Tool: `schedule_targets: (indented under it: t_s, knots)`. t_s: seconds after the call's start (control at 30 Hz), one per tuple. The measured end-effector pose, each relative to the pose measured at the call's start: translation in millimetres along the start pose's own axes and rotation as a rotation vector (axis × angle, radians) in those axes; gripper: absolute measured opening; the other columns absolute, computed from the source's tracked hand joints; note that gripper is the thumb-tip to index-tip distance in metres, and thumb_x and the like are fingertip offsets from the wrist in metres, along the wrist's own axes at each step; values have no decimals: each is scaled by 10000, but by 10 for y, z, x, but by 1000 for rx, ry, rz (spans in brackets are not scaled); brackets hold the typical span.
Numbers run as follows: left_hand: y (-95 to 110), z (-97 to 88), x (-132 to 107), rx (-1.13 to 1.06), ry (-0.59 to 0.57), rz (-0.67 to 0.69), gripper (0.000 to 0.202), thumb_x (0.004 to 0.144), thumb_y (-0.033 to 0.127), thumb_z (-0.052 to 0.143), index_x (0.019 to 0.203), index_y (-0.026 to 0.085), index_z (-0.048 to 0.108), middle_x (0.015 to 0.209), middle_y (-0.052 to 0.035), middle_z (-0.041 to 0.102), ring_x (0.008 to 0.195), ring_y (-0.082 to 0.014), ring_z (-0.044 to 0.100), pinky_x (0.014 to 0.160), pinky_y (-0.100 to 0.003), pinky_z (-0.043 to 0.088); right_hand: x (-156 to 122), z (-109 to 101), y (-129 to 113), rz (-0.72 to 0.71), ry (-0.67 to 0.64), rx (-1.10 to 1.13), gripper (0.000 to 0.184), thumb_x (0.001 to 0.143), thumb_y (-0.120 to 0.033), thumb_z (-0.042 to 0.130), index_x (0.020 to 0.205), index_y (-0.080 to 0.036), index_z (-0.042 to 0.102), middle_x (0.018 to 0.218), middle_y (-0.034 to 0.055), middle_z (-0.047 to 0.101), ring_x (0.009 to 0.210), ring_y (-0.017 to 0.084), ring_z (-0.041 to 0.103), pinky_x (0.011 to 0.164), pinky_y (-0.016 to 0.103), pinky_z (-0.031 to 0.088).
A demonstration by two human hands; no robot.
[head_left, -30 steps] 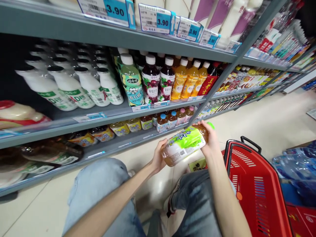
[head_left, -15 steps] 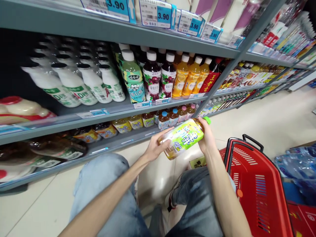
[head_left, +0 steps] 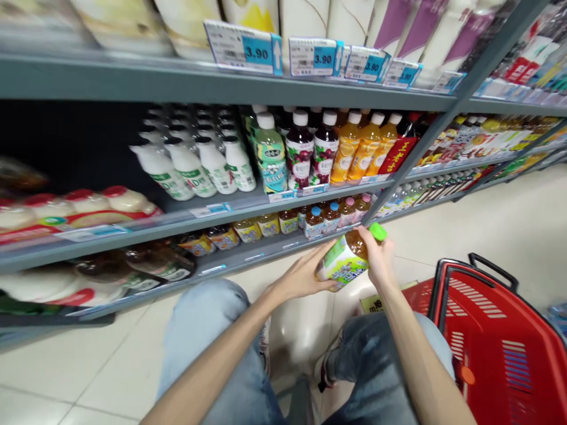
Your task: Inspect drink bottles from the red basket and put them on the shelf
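A tea bottle [head_left: 348, 260] with a green cap and a green-and-white label is held tilted above my knees, its cap end up and to the right. My left hand [head_left: 305, 274] wraps the bottle's lower end, thumb stretched along the underside. Around the neck, just below the cap, my right hand [head_left: 378, 254] is closed. Behind the bottle, small bottles with blue caps [head_left: 315, 221] and pink caps [head_left: 346, 211] stand on the lowest shelf [head_left: 230, 260].
A red shopping basket [head_left: 482, 348] with a black handle stands on the floor to my right. The middle shelf carries white yogurt-drink bottles [head_left: 206, 165], grape juice bottles [head_left: 300, 150] and orange juice bottles [head_left: 348, 147]. Price tags [head_left: 243, 47] line the upper shelf edge.
The bottle has turned in my hands, so its label now shows from another side. My left hand has shifted its hold on the lower end. The view has swung left.
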State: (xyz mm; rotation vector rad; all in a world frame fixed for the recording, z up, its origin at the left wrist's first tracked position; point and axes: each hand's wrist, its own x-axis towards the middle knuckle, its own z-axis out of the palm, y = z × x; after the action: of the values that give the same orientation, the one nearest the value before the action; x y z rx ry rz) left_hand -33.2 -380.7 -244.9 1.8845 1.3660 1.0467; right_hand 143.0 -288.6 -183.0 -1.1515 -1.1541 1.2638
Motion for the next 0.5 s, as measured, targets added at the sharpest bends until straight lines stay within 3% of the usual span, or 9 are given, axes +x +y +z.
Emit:
schedule_targets:
  t_s: [0.1,0.23,0.3,0.5]
  knots:
    - [-22,9,89,-63,62,-93,1047,714,408,888,1614,225,387,1597,-146,497,1455,-312,519,1229,-462,430,-143,134,264,-284,-179,-358,328,858,-477,746,957,-169,690,915,54,712,843,222,639,843,372,502]
    - [-87,-35,162,-4,180,-2,861,706,230,805,1510,191,499,1501,-143,585,1366,-273,593,1186,-409,472,-228,345,566,-541,-393,-548,156,907,-318,631,995,-190,632,1032,92,643,995,270,557,921,419,451]
    - [-117,-95,149,62,174,-19,812,716,181,738,1495,208,511,1484,-126,602,1339,-261,609,1160,-399,488,-232,454,672,-548,-414,-520,145,884,-254,601,1009,-181,613,1068,105,596,1024,274,523,928,422,445]
    - [-306,-300,51,161,35,-261,914,655,178,756,1513,221,445,1425,-125,643,1293,-301,640,1110,-430,498,-228,730,816,-458,-504,-628,161,819,-192,620,980,-177,611,1177,102,606,1073,297,456,918,450,391]
